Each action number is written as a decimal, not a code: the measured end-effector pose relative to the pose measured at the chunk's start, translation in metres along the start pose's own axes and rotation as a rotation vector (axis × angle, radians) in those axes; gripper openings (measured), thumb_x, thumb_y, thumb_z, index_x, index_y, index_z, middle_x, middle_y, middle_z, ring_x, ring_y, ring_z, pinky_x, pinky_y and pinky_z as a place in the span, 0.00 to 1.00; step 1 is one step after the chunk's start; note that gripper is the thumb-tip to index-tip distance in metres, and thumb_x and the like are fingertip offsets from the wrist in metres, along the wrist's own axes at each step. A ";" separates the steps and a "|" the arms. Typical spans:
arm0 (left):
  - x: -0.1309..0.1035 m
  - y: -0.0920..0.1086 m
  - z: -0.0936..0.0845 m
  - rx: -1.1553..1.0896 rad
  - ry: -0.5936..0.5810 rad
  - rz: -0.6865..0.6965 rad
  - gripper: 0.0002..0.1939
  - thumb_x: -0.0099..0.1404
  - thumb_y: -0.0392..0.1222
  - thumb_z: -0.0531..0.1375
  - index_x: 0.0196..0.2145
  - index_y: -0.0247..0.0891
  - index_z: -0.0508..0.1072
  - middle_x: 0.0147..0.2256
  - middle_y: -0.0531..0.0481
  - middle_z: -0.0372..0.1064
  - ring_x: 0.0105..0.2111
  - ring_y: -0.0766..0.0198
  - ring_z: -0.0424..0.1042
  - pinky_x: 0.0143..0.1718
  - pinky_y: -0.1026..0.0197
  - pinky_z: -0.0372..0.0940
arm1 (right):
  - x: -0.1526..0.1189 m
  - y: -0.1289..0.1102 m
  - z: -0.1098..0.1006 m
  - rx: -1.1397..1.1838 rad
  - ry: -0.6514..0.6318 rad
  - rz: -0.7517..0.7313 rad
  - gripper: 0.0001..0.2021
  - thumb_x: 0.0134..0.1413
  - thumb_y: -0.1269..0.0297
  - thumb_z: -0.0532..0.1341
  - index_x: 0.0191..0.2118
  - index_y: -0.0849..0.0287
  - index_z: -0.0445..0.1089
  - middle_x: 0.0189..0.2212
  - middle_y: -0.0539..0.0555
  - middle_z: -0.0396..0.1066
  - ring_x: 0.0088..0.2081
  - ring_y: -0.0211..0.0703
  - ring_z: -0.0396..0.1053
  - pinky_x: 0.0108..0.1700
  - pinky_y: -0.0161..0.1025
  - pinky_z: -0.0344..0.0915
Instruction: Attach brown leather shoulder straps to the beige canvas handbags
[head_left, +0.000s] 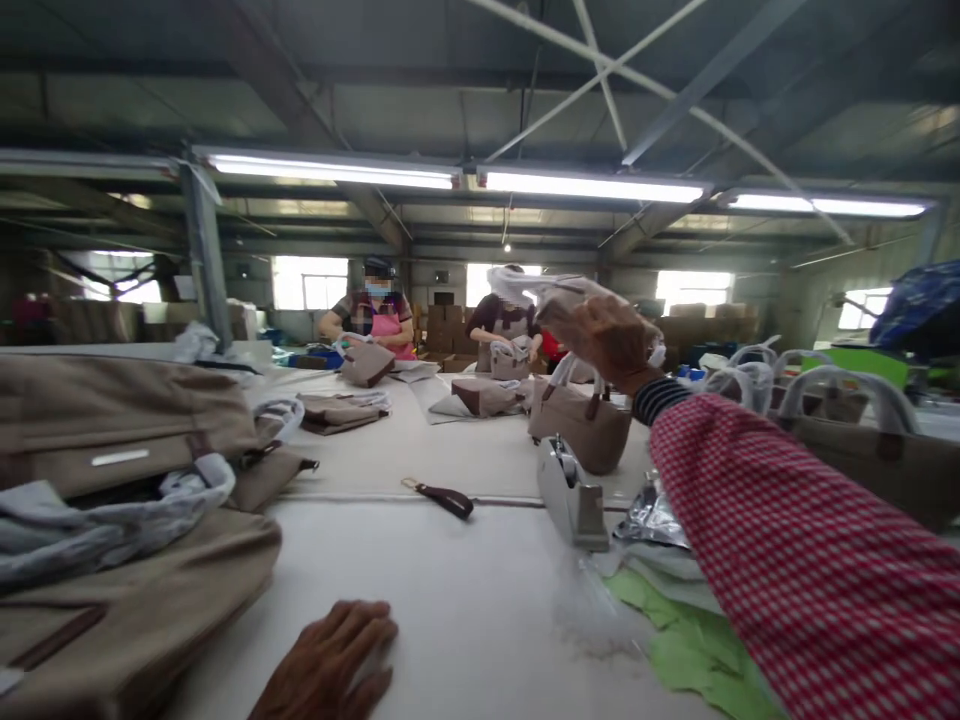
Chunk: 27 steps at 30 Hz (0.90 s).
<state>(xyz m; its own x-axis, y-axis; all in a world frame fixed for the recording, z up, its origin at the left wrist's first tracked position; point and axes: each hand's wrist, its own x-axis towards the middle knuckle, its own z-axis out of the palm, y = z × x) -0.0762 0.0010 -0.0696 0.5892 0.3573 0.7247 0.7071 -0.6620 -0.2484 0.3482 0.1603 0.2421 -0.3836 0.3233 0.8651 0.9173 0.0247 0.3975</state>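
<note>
My left hand [334,655] lies palm down on the white table [442,590], holding nothing, with its fingers loosely stretched. Raised and reaching forward, my right hand [611,335] is closed on a taupe bag [562,293] with white wrapping; much of it is hidden by the hand and blurred. Below that hand stands another taupe handbag [581,420] with brown tabs and wrapped handles. A grey tape dispenser [574,500] sits in front of it. A dark brown wrist strap [446,500] with a metal clip lies mid-table.
Taupe bags [127,420] are piled at the left. More bags with wrapped handles [855,430] stand at the right. Green paper [682,640] and silvery film [652,515] lie under my right arm. Two co-workers handle bags [365,360] across the table.
</note>
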 end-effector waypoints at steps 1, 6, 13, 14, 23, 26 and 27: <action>-0.001 0.004 -0.005 -0.016 -0.006 -0.018 0.14 0.78 0.47 0.51 0.55 0.52 0.71 0.52 0.56 0.77 0.51 0.65 0.74 0.52 0.67 0.69 | 0.000 0.014 0.008 0.008 -0.035 0.072 0.12 0.71 0.68 0.54 0.50 0.66 0.71 0.47 0.66 0.72 0.48 0.53 0.64 0.47 0.47 0.57; 0.015 0.025 -0.027 -0.153 -0.228 -0.242 0.13 0.76 0.43 0.53 0.55 0.46 0.71 0.54 0.52 0.74 0.54 0.61 0.71 0.54 0.62 0.67 | -0.036 0.024 0.050 0.143 -0.188 0.243 0.16 0.73 0.64 0.53 0.48 0.73 0.73 0.46 0.76 0.70 0.50 0.59 0.67 0.46 0.50 0.58; 0.034 0.029 -0.029 -0.275 -0.459 -0.471 0.08 0.75 0.41 0.57 0.50 0.42 0.72 0.54 0.49 0.72 0.53 0.58 0.68 0.58 0.52 0.62 | -0.081 -0.116 0.068 0.494 -0.514 -0.039 0.09 0.67 0.73 0.56 0.42 0.63 0.75 0.46 0.67 0.74 0.48 0.51 0.70 0.43 0.41 0.59; 0.033 0.029 -0.029 -0.278 -0.462 -0.478 0.08 0.75 0.42 0.57 0.50 0.42 0.71 0.54 0.49 0.72 0.53 0.58 0.68 0.58 0.52 0.62 | -0.084 -0.141 0.068 0.550 -0.579 -0.096 0.07 0.67 0.71 0.58 0.44 0.62 0.74 0.47 0.64 0.74 0.48 0.49 0.71 0.44 0.39 0.60; 0.031 0.025 -0.030 -0.276 -0.464 -0.584 0.05 0.74 0.40 0.59 0.47 0.40 0.71 0.50 0.48 0.72 0.51 0.57 0.67 0.56 0.53 0.63 | -0.117 -0.275 0.091 0.802 -1.044 -0.061 0.14 0.64 0.58 0.65 0.49 0.63 0.74 0.48 0.60 0.76 0.48 0.51 0.74 0.51 0.50 0.69; 0.032 0.025 -0.030 -0.278 -0.469 -0.592 0.06 0.74 0.40 0.60 0.47 0.40 0.71 0.50 0.48 0.72 0.51 0.57 0.67 0.56 0.54 0.63 | -0.123 -0.268 0.101 0.932 -1.106 0.070 0.11 0.66 0.61 0.64 0.47 0.63 0.75 0.43 0.57 0.77 0.43 0.46 0.75 0.48 0.47 0.71; 0.032 0.025 -0.030 -0.277 -0.473 -0.593 0.05 0.74 0.40 0.60 0.46 0.40 0.71 0.50 0.48 0.72 0.51 0.57 0.67 0.56 0.54 0.63 | -0.124 -0.264 0.103 0.987 -1.135 0.111 0.09 0.65 0.64 0.64 0.45 0.65 0.76 0.38 0.56 0.77 0.39 0.44 0.75 0.44 0.44 0.72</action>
<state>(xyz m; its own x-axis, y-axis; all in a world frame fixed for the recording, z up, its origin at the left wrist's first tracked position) -0.0514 -0.0244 -0.0332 0.2929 0.9004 0.3216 0.8681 -0.3914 0.3054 0.1646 0.2109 -0.0011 -0.4488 0.8936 0.0031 0.8141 0.4103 -0.4110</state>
